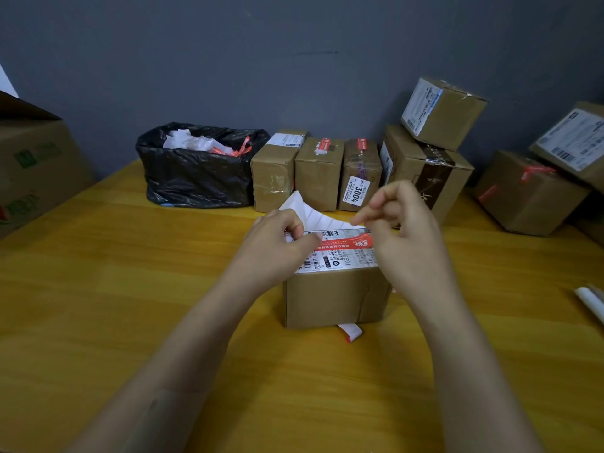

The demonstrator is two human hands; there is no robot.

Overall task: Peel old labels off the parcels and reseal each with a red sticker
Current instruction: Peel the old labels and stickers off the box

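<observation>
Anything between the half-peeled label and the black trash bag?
Nothing visible. The left hand and right hand pinch the label on the front parcel; only bare table lies between it and the black bag, back left.

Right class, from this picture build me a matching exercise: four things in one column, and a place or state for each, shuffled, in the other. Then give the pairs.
Things:
1. bag
2. label
3. roll
4. carton

Place or state:
A. far left of the view
B. right edge of the table
C. half peeled off the front parcel
D. black, with paper scraps inside

Pairs: 1-D, 2-C, 3-B, 4-A
</observation>
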